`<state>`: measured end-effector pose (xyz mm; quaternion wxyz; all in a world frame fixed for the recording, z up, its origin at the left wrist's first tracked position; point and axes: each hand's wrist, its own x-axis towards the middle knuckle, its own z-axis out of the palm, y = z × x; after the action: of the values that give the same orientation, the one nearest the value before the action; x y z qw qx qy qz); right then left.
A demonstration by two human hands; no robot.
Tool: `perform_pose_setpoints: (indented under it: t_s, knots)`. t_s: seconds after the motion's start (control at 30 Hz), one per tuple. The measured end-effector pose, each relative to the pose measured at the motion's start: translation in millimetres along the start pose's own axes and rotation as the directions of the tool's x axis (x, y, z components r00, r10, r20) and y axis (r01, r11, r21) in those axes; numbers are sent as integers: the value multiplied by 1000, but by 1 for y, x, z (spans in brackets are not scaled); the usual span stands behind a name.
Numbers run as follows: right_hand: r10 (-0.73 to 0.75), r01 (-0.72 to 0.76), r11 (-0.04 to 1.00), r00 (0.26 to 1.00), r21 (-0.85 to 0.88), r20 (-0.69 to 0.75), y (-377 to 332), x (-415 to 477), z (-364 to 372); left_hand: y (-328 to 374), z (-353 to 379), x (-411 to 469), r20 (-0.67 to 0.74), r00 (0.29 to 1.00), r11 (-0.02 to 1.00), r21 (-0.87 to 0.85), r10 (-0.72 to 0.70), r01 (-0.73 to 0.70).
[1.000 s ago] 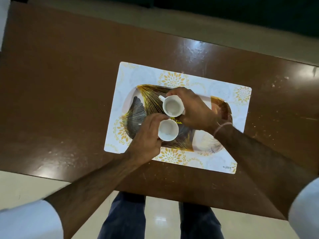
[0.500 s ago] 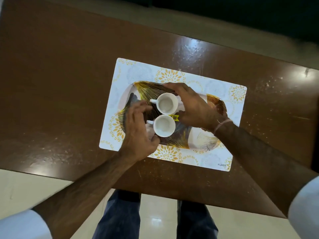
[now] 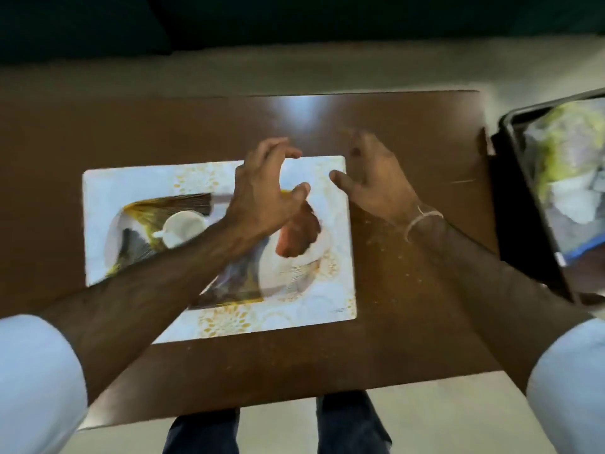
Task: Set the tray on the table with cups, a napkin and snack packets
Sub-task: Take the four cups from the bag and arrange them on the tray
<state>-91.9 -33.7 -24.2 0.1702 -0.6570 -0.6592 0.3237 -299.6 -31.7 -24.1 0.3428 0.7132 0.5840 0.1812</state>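
Note:
A patterned oval tray [image 3: 288, 273] with gold and dark fan print lies on a white floral placemat [image 3: 131, 188] on the brown table [image 3: 409, 290]. One white cup [image 3: 181, 228] stands on the tray's left part; my left forearm hides the second cup. My left hand [image 3: 265, 188] hovers above the tray's upper right with fingers spread and nothing in it. My right hand [image 3: 373, 178] is held open over the mat's right edge, also holding nothing. The frame is motion-blurred.
A dark container [image 3: 537, 198] at the far right edge holds blurred white, yellow-green and blue packets [image 3: 569, 178]. Pale floor shows beyond the table's far edge and below its near edge, where my legs [image 3: 278, 427] stand.
Both hands have let go of the two cups and lifted away to the right. The view has swung right, bringing the dark container into sight.

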Motion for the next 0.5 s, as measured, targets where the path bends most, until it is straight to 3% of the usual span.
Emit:
perform_pose_setpoints:
  t_s: [0.3, 0.5]
  knots:
    - [188, -192, 981, 960, 1, -209, 160, -39, -137, 142, 145, 88, 258, 953, 988, -36, 156, -152]
    - [248, -284, 958, 878, -29, -409, 257, -80, -221, 247, 241, 123, 365, 890, 961, -56, 274, -273]
